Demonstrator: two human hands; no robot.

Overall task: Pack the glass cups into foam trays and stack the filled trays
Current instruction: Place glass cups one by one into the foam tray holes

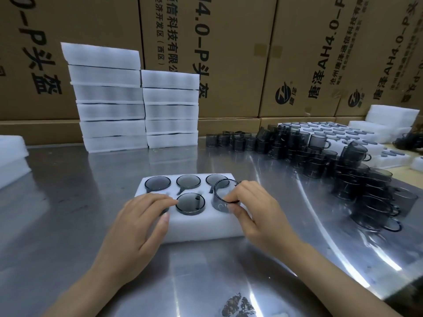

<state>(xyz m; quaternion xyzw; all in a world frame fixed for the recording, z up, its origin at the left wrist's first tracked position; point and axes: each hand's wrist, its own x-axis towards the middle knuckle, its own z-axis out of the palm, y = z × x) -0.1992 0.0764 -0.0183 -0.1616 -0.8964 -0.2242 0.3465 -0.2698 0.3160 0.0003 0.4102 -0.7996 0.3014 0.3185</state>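
Observation:
A white foam tray [196, 227] lies on the steel table in front of me. Three smoked-glass cups fill its back row [188, 181], and one sits in the front middle hole [190, 203]. My right hand [254, 209] pinches the rim of another glass cup [223, 197], which stands partly sunk in the front right hole. My left hand [142, 223] rests flat on the tray's front left part, its fingers straight, and covers the hole there. A heap of loose glass cups [332, 170] lies to the right.
Two stacks of filled foam trays [109, 97] [170, 108] stand at the back left against cardboard boxes [229, 53]. More foam trays [11, 156] sit at the left edge. Trays with cups and foam pieces [366, 136] lie at the far right.

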